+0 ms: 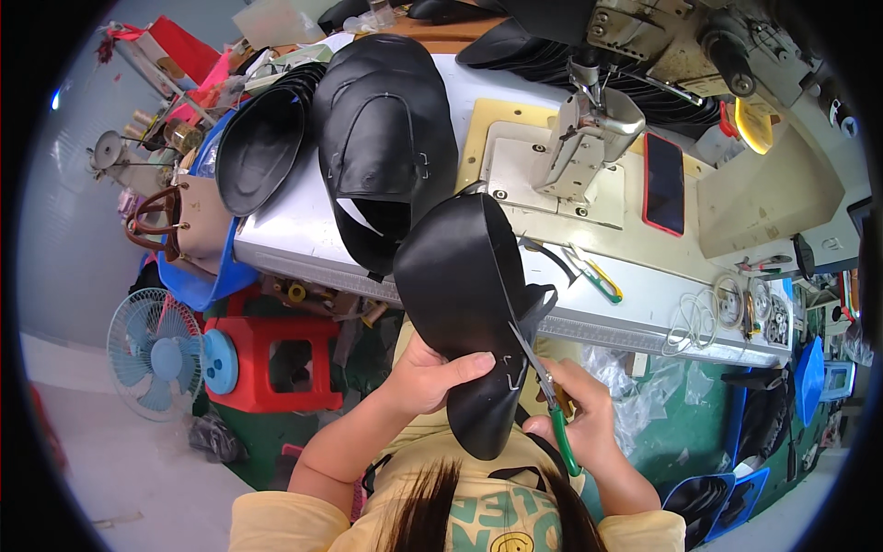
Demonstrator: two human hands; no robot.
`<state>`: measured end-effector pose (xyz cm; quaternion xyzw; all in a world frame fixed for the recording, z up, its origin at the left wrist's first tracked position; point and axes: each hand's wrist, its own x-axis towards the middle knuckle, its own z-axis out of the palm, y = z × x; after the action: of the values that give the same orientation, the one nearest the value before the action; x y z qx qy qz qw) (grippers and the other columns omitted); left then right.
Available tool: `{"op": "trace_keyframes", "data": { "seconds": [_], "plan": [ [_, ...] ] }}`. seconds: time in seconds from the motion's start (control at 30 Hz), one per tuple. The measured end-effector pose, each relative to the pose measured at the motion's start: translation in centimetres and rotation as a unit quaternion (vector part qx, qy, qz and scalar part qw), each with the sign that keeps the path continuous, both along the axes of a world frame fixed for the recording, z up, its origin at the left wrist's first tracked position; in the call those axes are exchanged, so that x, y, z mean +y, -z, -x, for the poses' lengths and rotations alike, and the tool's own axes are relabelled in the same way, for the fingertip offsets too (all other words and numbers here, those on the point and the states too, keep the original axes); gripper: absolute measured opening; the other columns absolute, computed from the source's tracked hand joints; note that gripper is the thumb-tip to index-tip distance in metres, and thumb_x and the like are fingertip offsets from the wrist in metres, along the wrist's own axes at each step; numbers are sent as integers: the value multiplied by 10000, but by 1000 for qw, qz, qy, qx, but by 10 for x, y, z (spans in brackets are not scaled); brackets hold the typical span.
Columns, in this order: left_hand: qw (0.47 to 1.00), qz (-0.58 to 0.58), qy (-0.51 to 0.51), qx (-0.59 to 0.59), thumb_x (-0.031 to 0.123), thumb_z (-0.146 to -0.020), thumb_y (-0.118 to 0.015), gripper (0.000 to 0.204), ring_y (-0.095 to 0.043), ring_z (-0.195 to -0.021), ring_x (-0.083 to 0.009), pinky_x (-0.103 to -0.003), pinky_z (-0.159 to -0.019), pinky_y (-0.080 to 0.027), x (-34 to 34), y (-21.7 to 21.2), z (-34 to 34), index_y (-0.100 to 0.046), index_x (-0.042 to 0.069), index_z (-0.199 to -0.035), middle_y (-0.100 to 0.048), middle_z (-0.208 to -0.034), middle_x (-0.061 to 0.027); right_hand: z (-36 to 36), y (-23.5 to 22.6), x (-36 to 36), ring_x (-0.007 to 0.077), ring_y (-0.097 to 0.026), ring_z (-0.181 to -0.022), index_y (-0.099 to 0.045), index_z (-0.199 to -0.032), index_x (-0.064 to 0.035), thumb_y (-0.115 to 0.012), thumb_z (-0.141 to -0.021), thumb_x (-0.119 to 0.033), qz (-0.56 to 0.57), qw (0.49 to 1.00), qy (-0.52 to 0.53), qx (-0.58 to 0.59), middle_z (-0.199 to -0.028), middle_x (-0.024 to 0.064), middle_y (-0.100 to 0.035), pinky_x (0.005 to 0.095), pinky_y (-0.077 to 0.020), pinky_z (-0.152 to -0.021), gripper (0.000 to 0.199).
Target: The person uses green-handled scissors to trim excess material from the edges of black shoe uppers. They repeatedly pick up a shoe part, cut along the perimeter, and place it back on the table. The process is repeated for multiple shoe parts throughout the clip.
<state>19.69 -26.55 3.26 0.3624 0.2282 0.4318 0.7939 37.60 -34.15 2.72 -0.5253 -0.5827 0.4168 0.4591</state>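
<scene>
My left hand (429, 375) grips a black leather shoe upper (460, 276), thumb on top and fingers hidden beneath. Silver marks show on the upper near my thumb. In my right hand (583, 414) is a pair of scissors with green handles (561, 434), its blades lying against the upper's right edge. How far the blades are apart is hard to make out. Beyond the upper, more black uppers (391, 120) are piled on the white table (285, 235), one with a curved seam. Left of them lies a stack of rounded black pieces (267, 152).
A sewing machine (589, 138) stands at the back right, a red-edged phone (664, 184) beside it. Yellow-green thread snips (598, 274) and a coil of white cord (692, 322) lie near the table's front edge. Left are a red stool (276, 363) and a fan (164, 357).
</scene>
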Motion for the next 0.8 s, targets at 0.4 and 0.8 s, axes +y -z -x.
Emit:
{"op": "trace_keyframes", "data": {
  "seconds": [0.4, 0.8],
  "plan": [
    [997, -77, -20, -6, -42, -827, -535, 309, -554, -953, -135, -290, -847, -448, 6, -4, 17, -518, 10, -1131, -582, -1060, -70, 20, -2, 18, 108, -376, -541, -570, -1126, -38, -791, -612, -322, -28, 1000, -10, 5, -660, 8, -418, 244, -310, -476, 627],
    [998, -9, 51, -39, 18, -830, -560, 390, -526, -1026, -146, -297, -872, -434, 34, -4, 24, -456, 6, -1205, -536, -1142, -75, -4, 7, 28, 35, -424, -567, -569, -1095, 25, -769, -696, -287, 47, 980, 115, 157, -707, -9, -519, 165, -349, -499, 544]
  ]
}}
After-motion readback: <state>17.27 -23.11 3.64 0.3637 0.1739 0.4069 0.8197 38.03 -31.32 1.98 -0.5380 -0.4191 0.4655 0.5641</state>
